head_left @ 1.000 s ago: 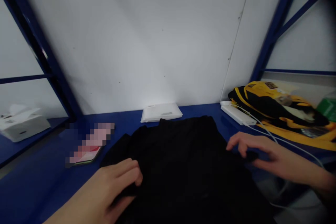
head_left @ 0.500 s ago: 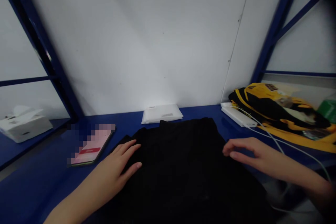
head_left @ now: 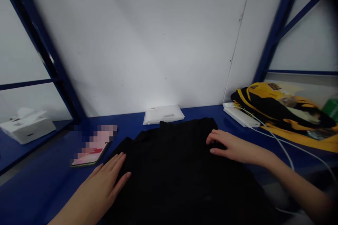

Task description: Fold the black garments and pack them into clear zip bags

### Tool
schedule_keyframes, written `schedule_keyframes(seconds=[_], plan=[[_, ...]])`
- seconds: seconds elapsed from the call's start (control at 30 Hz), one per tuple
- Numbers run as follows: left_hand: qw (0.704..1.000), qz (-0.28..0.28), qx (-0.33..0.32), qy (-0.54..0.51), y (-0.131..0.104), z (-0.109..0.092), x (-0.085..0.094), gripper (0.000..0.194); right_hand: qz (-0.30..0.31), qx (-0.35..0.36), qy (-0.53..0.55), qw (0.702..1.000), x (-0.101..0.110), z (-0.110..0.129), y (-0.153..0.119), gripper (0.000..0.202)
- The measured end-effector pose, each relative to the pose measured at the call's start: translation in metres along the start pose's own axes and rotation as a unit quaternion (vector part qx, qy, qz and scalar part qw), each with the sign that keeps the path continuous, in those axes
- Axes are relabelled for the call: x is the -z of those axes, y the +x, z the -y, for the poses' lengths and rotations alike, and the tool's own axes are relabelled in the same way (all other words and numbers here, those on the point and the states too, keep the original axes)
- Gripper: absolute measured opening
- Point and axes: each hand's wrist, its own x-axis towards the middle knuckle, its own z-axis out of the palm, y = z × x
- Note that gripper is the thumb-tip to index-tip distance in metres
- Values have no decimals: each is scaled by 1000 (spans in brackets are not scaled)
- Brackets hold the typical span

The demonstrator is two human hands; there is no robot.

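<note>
Covering the near middle of the blue bench (head_left: 47, 168): black cloth (head_left: 179, 168), laid out with some creases at its far edge. Left hand (head_left: 105, 182) rests on its left side, fingers nearly straight, thumb apart. Right hand (head_left: 229, 146) is at its right side, fingers curled, thumb apart from them; cannot tell whether it pinches any fabric. Bench runs back to a pale wall (head_left: 158, 42) with a vertical seam; blue frame posts slant at both sides. White packet (head_left: 163, 113) lies by the wall. Phone (head_left: 92, 151), left; white power bank (head_left: 241, 116) with cables, right, beside a yellow-black bag (head_left: 280, 105). Tissue box (head_left: 27, 128), far left, beyond the post.
</note>
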Motion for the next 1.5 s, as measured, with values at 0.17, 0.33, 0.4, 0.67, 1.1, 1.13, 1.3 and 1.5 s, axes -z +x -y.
schedule_keyframes(seconds=[0.17,0.33,0.4,0.67,1.1,1.13,1.3,1.5], plan=[[1000,15,-6,-9,-1,9,-2,49,-43,33,12,998,-12,-9,14,29],[1000,20,12,-14,4,5,12,48,-50,40,4,998,-14,-7,11,32],[999,37,24,6,12,-3,26,45,-50,33,-23,998,-11,-5,9,31],[998,28,-39,27,69,-51,67,45,-108,52,-119,986,4,-4,32,26],[952,266,37,147,125,-91,92,24,-32,11,-131,991,6,-19,48,29],[954,260,45,143,127,-91,93,23,-36,5,-129,991,8,-19,50,27],[981,179,22,66,151,-82,81,35,-137,-79,-126,979,14,-26,75,24],[993,103,-32,-47,182,-68,30,37,-148,-108,-109,977,2,-51,98,28]])
